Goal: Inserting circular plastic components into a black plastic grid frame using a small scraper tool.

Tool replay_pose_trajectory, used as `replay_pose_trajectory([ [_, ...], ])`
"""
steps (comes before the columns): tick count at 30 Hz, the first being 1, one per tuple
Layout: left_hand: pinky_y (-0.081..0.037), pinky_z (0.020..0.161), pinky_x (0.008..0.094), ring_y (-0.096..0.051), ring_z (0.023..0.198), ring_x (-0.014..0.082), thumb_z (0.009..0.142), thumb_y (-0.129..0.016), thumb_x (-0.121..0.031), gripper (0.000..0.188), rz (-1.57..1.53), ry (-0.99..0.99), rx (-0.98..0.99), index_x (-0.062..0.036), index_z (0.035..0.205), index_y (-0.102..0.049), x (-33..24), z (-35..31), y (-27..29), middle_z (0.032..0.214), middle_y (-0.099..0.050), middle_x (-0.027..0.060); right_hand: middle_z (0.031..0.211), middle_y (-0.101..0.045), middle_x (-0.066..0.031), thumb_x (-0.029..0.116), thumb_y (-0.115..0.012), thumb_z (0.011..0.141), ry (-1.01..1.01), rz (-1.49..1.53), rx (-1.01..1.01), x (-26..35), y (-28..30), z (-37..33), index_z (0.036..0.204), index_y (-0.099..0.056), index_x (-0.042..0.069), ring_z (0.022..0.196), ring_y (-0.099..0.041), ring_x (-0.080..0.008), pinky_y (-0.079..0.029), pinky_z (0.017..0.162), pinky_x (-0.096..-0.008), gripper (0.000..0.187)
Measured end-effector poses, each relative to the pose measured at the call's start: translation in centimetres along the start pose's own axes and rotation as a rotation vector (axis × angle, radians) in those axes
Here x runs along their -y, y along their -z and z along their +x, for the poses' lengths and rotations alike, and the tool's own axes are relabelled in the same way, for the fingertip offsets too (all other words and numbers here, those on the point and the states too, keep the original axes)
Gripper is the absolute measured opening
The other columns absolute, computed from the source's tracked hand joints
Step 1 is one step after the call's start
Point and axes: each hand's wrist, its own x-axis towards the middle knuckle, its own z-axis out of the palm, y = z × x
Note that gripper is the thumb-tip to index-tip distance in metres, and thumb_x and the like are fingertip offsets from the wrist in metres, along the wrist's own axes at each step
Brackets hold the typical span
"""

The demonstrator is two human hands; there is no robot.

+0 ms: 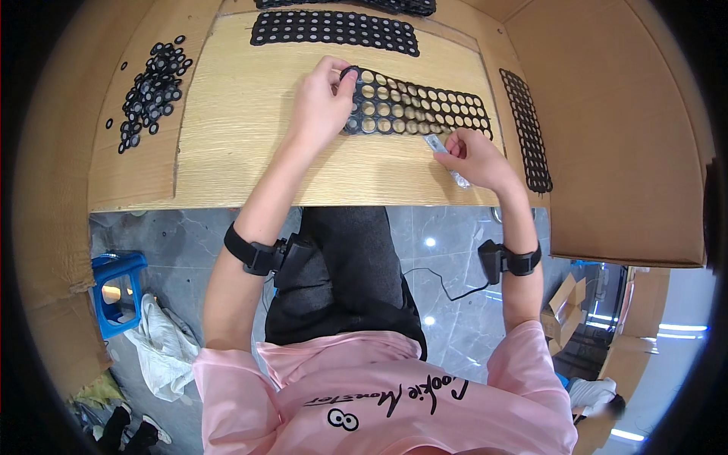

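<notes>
My left hand [324, 105] grips the left end of a black grid sheet [409, 105] with rows of round openings, thumb on top at the corner. The sheet lies across the table in front of me, and the wooden surface shows through its holes. Close to its lower right edge, the fingers of my right hand [479, 159] are curled and pinched around a narrow pale strip [435, 142]. That strip looks like shiny plastic or foil; its kind is unclear, and my thumb and fingers cover its middle.
Many small black rings with grey centres [155, 91] lie heaped on cardboard at the left. A filled black grid sheet [334, 30] lies at the back, with more stacked behind. Another grid sheet [526, 129] lies at the right, beside a tall cardboard wall [607, 136].
</notes>
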Motion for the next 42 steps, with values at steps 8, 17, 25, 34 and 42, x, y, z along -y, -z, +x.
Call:
replay_pose_trajectory([
  [8, -0.046, 0.055, 0.0275, -0.06, 0.059, 0.0132, 0.092, -0.061, -0.017, 0.021, 0.171, -0.132, -0.044, -0.0002, 0.103, -0.057, 0.9, 0.5, 1.3, 0.069, -0.066, 0.0103, 0.072, -0.051, 0.0063, 0.023, -0.052, 0.096, 0.1, 0.593, 0.166, 3.0, 3.5, 0.3, 0.096, -0.059, 0.006, 0.061, -0.042, -0.0013, -0.031, 0.053, -0.0187, 0.019],
  [17, -0.048, 0.052, 0.0238, -0.06, 0.063, 0.0094, 0.092, -0.062, -0.017, 0.023, -0.012, 0.014, -0.047, 0.0028, 0.098, -0.051, 1.3, 0.7, 1.3, 0.077, -0.067, 0.0114, 0.076, -0.051, 0.0052, 0.028, -0.044, 0.1, 0.269, 1.143, 0.156, 6.4, -2.5, 11.9, 0.092, -0.058, 0.007, 0.065, -0.045, -0.0033, -0.035, 0.055, -0.0194, 0.027],
  [25, -0.042, 0.051, 0.0206, -0.054, 0.061, 0.0067, 0.092, -0.062, -0.016, 0.021, -0.009, -0.008, -0.12, 0.0001, 0.1, -0.05, 2.2, 1.1, 0.8, 0.076, -0.065, 0.0085, 0.073, -0.055, 0.0044, 0.029, -0.051, 0.095, 0.341, 1.024, 0.26, 6.6, -4.0, 11.1, 0.103, -0.065, 0.002, 0.063, -0.052, -0.0039, -0.04, 0.054, -0.0203, 0.031],
  [34, -0.04, 0.053, 0.0193, -0.054, 0.062, 0.0056, 0.093, -0.061, -0.017, 0.021, 0.012, -0.051, -0.107, 0.0004, 0.098, -0.05, 1.3, 0.7, 0.8, 0.075, -0.066, 0.0098, 0.083, -0.051, 0.0006, 0.023, -0.052, 0.096, 0.509, 0.72, 0.232, 6.2, -5.5, 12.0, 0.077, -0.057, 0.0, 0.059, -0.051, -0.0055, -0.041, 0.052, -0.0202, 0.03],
  [42, -0.038, 0.052, 0.0186, -0.053, 0.061, 0.0046, 0.093, -0.06, -0.015, 0.018, 0.045, -0.026, -0.122, -0.0001, 0.096, -0.051, 0.6, 0.4, 0.9, 0.074, -0.067, 0.0107, 0.084, -0.047, -0.0016, 0.02, -0.051, 0.096, 0.569, 0.633, 0.16, 6.1, -6.0, 12.0, 0.075, -0.054, -0.003, 0.064, -0.05, -0.0078, -0.04, 0.058, -0.0236, 0.031],
])
